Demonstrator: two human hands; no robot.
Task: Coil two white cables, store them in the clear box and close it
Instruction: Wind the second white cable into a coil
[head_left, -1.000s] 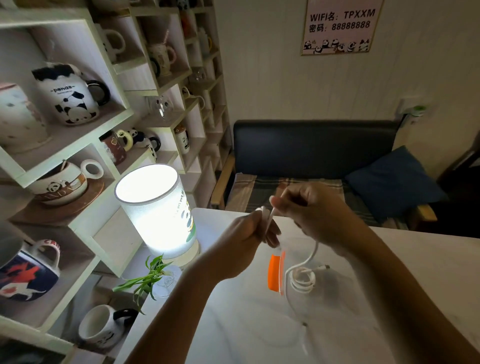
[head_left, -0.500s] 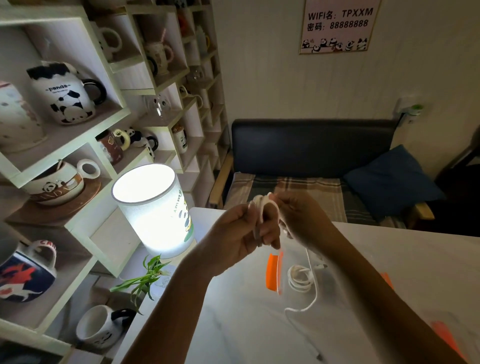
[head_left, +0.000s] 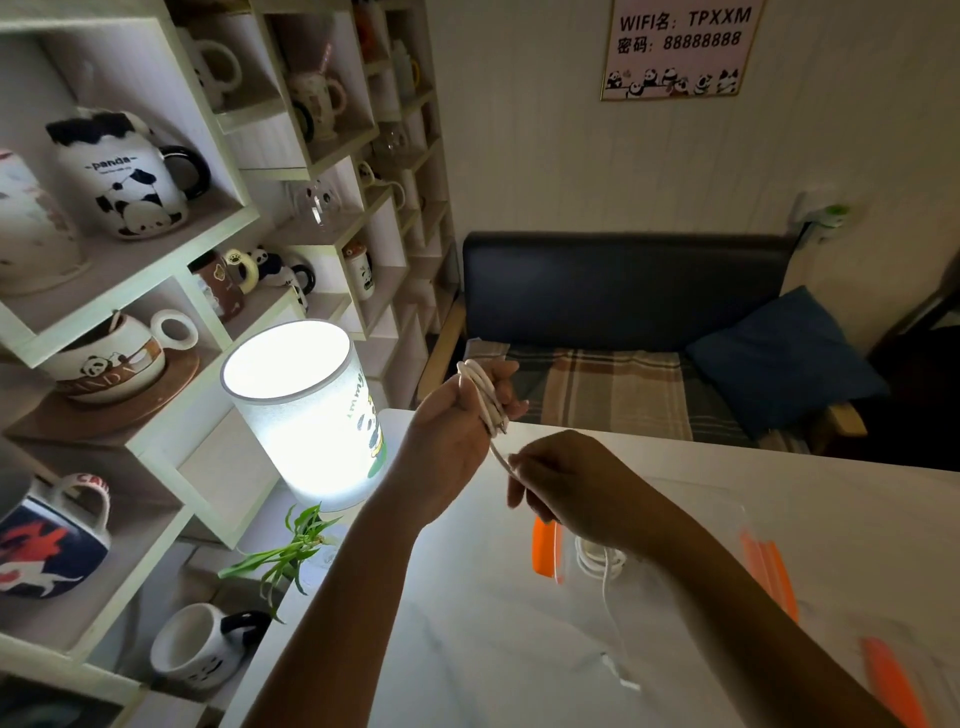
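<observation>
A thin white cable (head_left: 480, 392) is wound in several close loops around the fingers of the left hand (head_left: 457, 431), which is raised above the far left corner of the white table (head_left: 467, 649). The loops lie side by side, glossy and round in section, running from the top of the hand down across the fingers, which curl around them. From the bottom of the coil a single strand drops a short way to the right hand (head_left: 566, 488), which pinches it between thumb and fingertips just below the left hand. The strand then passes under the right hand and hangs down to the table, where its loose end lies on the surface near the near edge, ending in a small white plug (head_left: 621, 675).

A second white cable (head_left: 597, 556), already coiled into a small round bundle, lies inside the clear box (head_left: 727, 512), which sits open on the table under the right forearm. The box is nearly see-through, its walls showing mainly as faint glints; an orange latch (head_left: 544, 545) marks its left side and another orange latch (head_left: 774, 577) its right. Its clear lid (head_left: 893, 680), with an orange clip, lies beside it toward the right edge of the table.

A lit lamp (head_left: 304, 415) stands just off the table's left edge.
</observation>
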